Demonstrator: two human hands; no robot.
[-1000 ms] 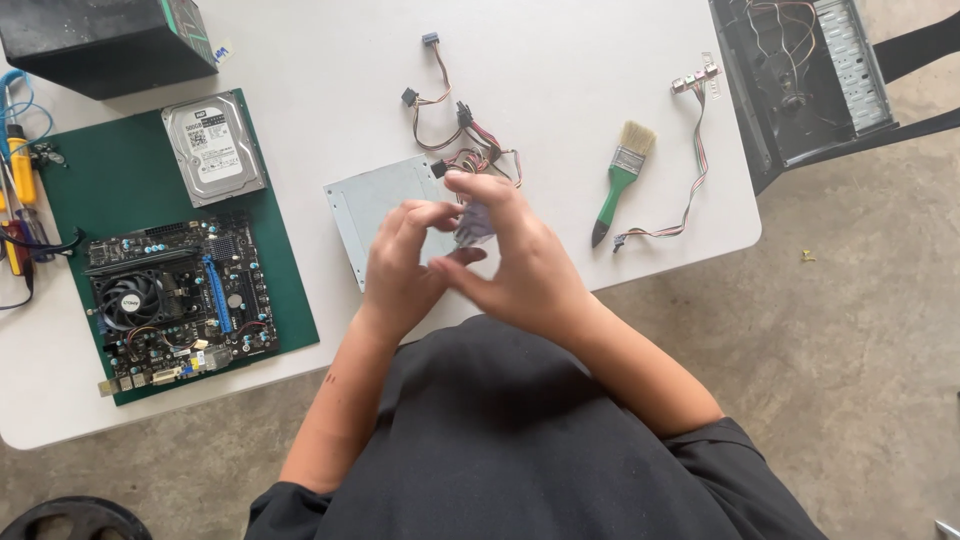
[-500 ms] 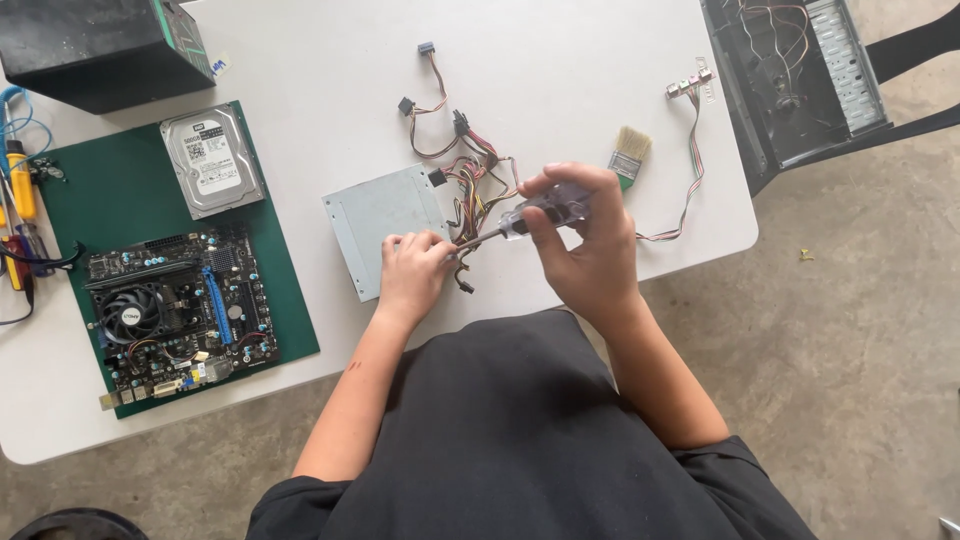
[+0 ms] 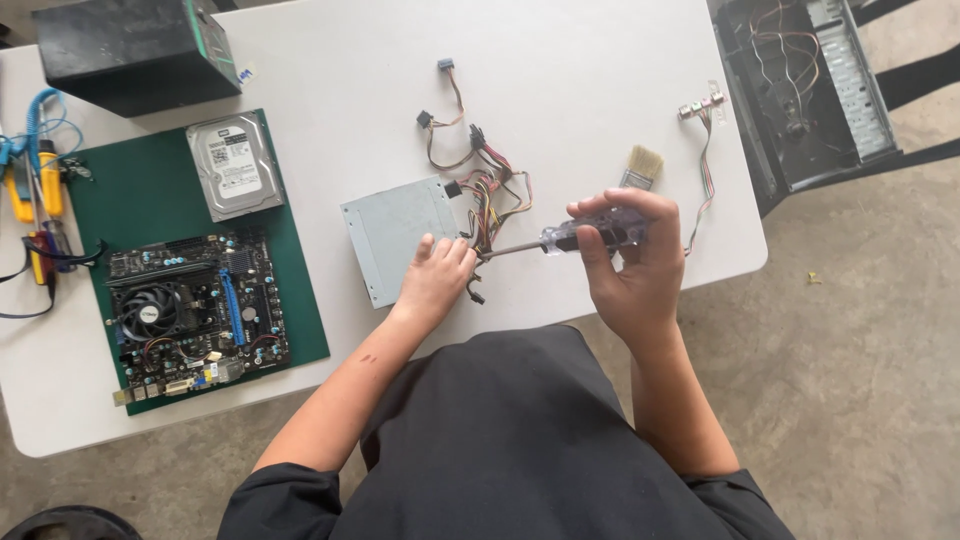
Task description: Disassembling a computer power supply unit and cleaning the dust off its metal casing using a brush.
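A: What is seen at the left end of the table [image 3: 600, 60]?

B: A bundle of tools with yellow and red handles and a blue coiled cable [image 3: 35, 170] is laid at the far left edge. Beside it a green mat [image 3: 120, 190] is spread, and on it a motherboard [image 3: 195, 310] with a round black cooler fan is placed. Above the motherboard, a silver hard drive [image 3: 234, 165] with a white rectangular label is laid half on the mat. Behind, a dark box [image 3: 135, 50] with a green edge is stood at the table's far corner.

A: And in the middle?

B: A grey metal power supply [image 3: 395, 235] is set flat, its bundle of coloured wires [image 3: 480, 170] trailed off toward the far side. The left hand [image 3: 435, 275] is laid on its near right corner, fingers loosely bent, nothing gripped.

A: What is held on the right?

B: A screwdriver [image 3: 570, 238] with a clear purplish handle is clasped in the right hand [image 3: 625, 260], fingers closed around the handle; the shaft is pointed left, its tip brought to the power supply's edge by the left fingers.

A: Further right?

B: A paintbrush [image 3: 642, 165] is partly hidden behind the right hand. A thin cable with small connectors [image 3: 700, 150] is laid near the table's right edge. Past the table, an opened black computer case [image 3: 800, 90] is stood on the floor.
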